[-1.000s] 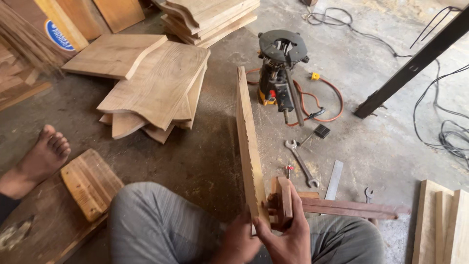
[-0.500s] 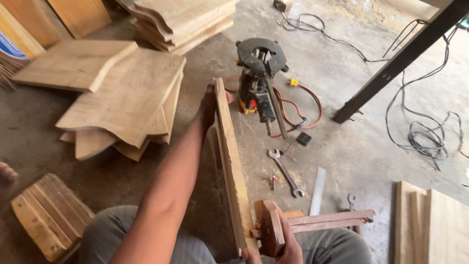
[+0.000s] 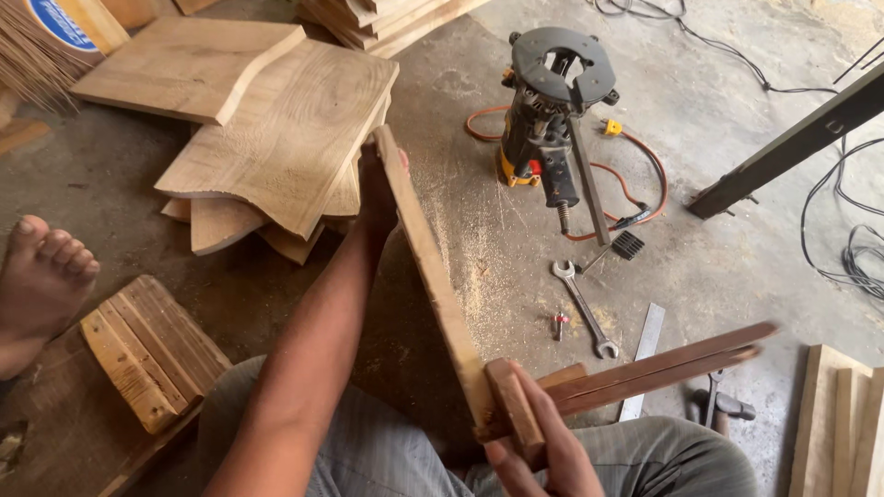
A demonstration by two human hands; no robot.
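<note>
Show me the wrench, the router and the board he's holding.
wrench (image 3: 583,309), head view, middle of its shaft
router (image 3: 543,138), head view, its black motor body
board (image 3: 433,276), head view, its upturned edge

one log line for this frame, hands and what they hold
left hand: grips far end of plank | right hand: holds wooden block against near end | spanner: on floor

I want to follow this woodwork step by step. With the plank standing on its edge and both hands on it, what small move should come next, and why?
Probably slide the wooden marking tool a little along the plank. The left hand steadies the far end of the plank, which stands on edge, and the right hand presses the tool's block against the near end, its long arm sticking out to the right.
</note>
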